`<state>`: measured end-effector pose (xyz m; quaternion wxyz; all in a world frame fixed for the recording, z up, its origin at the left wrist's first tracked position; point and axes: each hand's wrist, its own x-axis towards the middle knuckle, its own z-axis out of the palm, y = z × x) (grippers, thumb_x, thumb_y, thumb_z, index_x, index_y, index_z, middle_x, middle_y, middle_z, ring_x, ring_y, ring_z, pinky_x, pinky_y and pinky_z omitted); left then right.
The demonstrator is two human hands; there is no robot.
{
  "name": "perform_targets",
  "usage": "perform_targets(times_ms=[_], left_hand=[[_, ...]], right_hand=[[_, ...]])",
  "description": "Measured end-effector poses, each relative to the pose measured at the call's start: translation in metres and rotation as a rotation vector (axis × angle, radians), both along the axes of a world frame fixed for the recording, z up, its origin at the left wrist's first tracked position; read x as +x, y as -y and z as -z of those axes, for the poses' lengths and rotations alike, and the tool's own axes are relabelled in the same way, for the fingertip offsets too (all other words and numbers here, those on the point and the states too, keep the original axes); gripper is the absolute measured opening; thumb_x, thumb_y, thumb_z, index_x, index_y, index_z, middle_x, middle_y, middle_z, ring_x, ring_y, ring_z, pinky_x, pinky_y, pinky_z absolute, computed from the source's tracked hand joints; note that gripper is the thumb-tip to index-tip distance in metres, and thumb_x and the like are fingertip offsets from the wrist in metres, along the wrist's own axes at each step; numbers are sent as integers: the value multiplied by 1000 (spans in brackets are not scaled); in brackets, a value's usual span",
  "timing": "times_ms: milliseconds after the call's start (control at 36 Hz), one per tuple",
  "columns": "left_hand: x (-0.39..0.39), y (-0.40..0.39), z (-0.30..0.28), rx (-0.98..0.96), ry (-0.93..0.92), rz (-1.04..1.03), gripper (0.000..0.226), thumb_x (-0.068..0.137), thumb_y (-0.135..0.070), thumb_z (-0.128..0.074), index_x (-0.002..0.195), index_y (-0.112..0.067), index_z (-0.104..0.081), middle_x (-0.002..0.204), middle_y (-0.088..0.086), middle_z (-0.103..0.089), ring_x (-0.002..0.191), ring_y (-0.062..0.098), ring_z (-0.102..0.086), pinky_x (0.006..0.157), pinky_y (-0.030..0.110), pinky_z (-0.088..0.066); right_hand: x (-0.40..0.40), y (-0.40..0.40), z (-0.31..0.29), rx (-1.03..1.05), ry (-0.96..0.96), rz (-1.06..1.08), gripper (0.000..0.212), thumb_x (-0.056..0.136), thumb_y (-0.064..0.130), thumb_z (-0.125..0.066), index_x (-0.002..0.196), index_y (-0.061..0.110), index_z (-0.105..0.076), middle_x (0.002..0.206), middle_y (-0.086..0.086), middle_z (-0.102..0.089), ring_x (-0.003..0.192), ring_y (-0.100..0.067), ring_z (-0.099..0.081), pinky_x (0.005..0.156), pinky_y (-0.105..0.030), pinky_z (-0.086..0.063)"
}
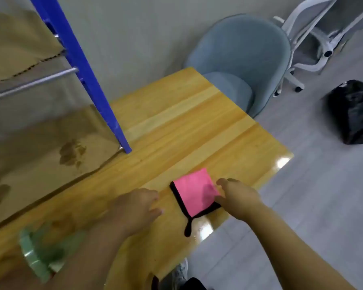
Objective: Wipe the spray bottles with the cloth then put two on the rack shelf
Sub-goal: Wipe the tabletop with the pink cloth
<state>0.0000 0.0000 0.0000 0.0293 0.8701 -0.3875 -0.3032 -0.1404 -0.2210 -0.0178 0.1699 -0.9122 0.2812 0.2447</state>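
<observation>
On the wooden table [176, 130], w/ the blue rack post [86, 76] and its cardboard-lined shelf [40, 143] standing at the table's far-left side, the pink cloth [194, 193] is lying folded near the table's right edge, and no spray bottles are showing clearly — only a blurry green thing [40, 254] at the table's near-left corner, can't tell what. Right hand [237, 197] is touching the cloth's right side, fingers loosely curled, nothing gripped yet; left hand [134, 206] is resting half-open just left of the cloth, empty. Risk, imo: cloth's black loop [188, 229] is hanging by the table edge, so a sloppy pinch could be dragging it off onto the floor.
</observation>
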Motion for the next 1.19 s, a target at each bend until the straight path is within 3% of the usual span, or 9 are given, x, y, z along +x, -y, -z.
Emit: perform_targets(times_ms=[167, 389, 528, 722, 806, 917, 972, 1056, 1194], left_hand=[[-2, 31, 45, 2, -166, -77, 45, 93, -41, -51, 134, -25, -45, 137, -4, -47, 121, 15, -49, 97, 33, -43], [-9, 70, 80, -39, -5, -39, 57, 98, -28, -41, 148, -36, -15, 158, -14, -6, 139, 26, -13, 110, 36, -21], [-14, 68, 80, -39, 30, -37, 48, 98, -33, -39, 144, -35, -28, 153, -19, -20, 132, 21, -22, 107, 33, -24], [-34, 49, 75, -40, -36, -37, 38, 97, -39, -39, 134, -38, -46, 143, -18, -40, 128, 21, -29, 99, 32, -28], [-43, 36, 81, -20, -151, -35, 42, 95, -45, -34, 137, -42, -41, 146, -15, -39, 129, 23, -31, 104, 36, -28], [-44, 14, 82, -17, -159, -93, 66, 76, -62, -15, 130, -42, -48, 137, -13, -47, 127, 21, -37, 103, 40, -30], [-41, 5, 77, -4, -141, -154, 54, 86, -58, -29, 130, -35, -50, 136, -10, -45, 126, 21, -36, 100, 37, -33], [-36, -11, 73, -18, -67, -197, 53, 87, -58, -38, 130, -30, -52, 136, -7, -46, 123, 20, -38, 97, 34, -34], [-36, -35, 70, -95, -60, -251, 60, 80, -61, -32, 124, -30, -58, 131, -7, -50, 118, 19, -44, 95, 37, -37]], right_hand=[[13, 13, 30, 96, -16, 133, 40, 93, 41, -53, 123, 15, -51, 117, -6, -53, 103, -26, -57, 87, -39, -51], [21, 8, 58, 225, 88, 256, 25, 91, 15, -55, 114, 8, -49, 110, -10, -59, 97, -28, -59, 80, -37, -51], [24, 13, 64, 237, 154, 266, 22, 91, 14, -54, 113, 8, -55, 103, -8, -66, 91, -25, -63, 82, -45, -54], [48, 19, 64, 79, 339, 71, 29, 90, 8, -49, 116, 13, -61, 117, -11, -62, 108, -34, -56, 90, -43, -47], [57, 13, 64, -64, 323, -25, 30, 93, 8, -48, 119, 13, -61, 125, -12, -56, 118, -35, -48, 92, -43, -40], [53, -6, 72, -133, 406, -51, 21, 77, 12, -71, 96, 3, -69, 110, -21, -60, 105, -45, -55, 79, -52, -46], [47, -17, 73, -123, 389, -84, 36, 74, 25, -78, 100, 3, -69, 117, -22, -59, 111, -45, -53, 87, -56, -44], [38, -32, 81, -148, 262, -148, 74, 84, 59, -58, 133, 5, -49, 142, -20, -41, 135, -39, -33, 111, -57, -21], [28, -55, 103, -155, 225, -142, 102, 81, 78, -24, 145, -1, -30, 151, -31, -27, 141, -50, -21, 110, -66, -10]])
